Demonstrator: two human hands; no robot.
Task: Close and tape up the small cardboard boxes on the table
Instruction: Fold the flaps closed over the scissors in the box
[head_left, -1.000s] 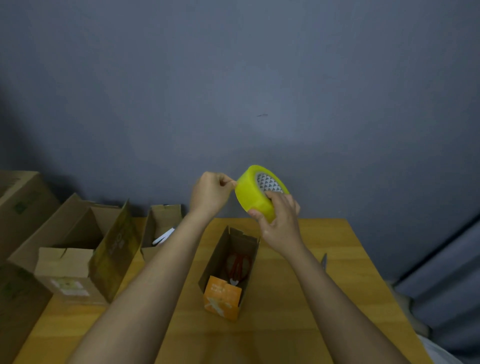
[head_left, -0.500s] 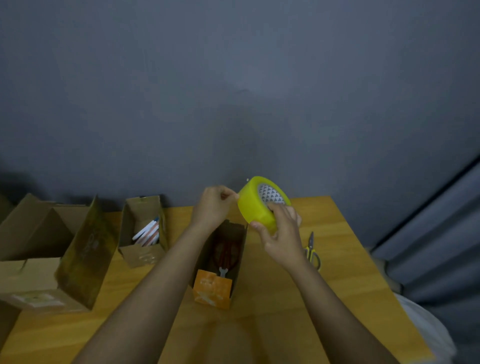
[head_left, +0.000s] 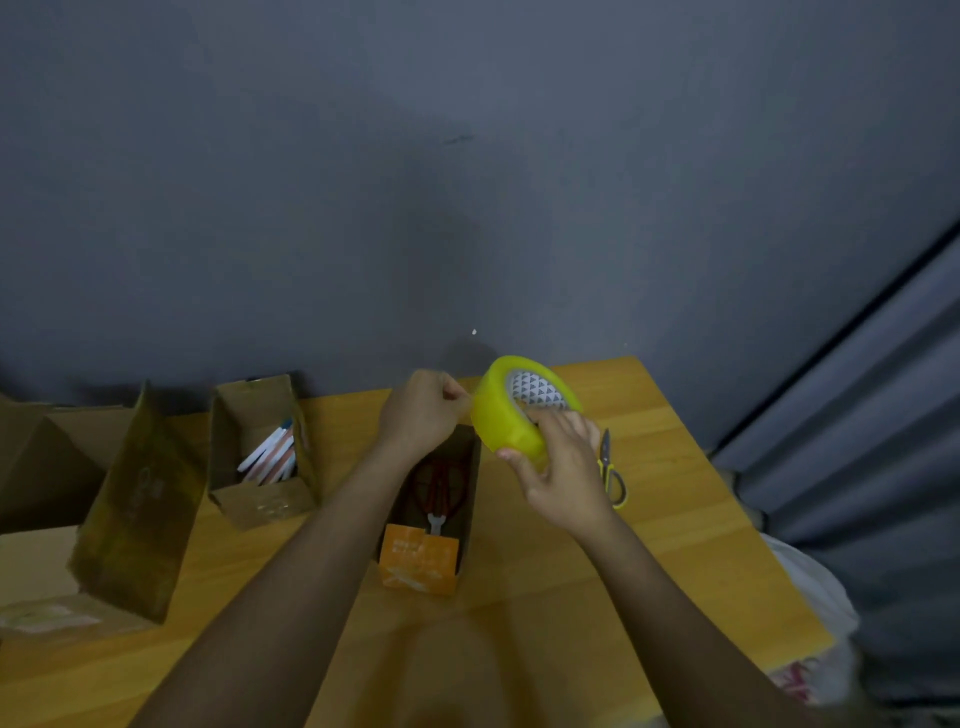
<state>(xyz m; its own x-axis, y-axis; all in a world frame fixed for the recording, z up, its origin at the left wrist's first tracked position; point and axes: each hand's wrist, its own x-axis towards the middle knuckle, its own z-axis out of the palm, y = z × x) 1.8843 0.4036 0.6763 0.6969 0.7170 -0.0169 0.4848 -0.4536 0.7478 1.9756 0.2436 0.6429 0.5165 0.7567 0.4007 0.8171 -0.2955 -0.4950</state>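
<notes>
Head view: tape roll (head_left: 511, 415) above table (head_left: 649, 519)

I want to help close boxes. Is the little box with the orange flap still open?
Open. The box with the orange flap has its top unfolded, so red-handled pliers show inside it.
</notes>
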